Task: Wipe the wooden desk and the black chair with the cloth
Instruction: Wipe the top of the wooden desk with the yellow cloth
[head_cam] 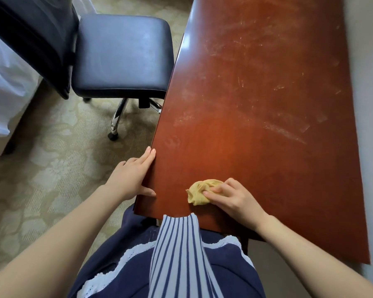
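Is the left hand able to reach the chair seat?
Probably, with a lean: the left hand rests on the desk edge, and only bare carpet lies between it and the chair seat.

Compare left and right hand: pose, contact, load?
Pose: left hand has straight fingers; right hand has curled fingers.
Load: left hand holds nothing; right hand grips the bunched yellow cloth.
Place: left hand rests at the wooden desk side edge; right hand is on its top, at the near end.
Shared: both touch the desk.
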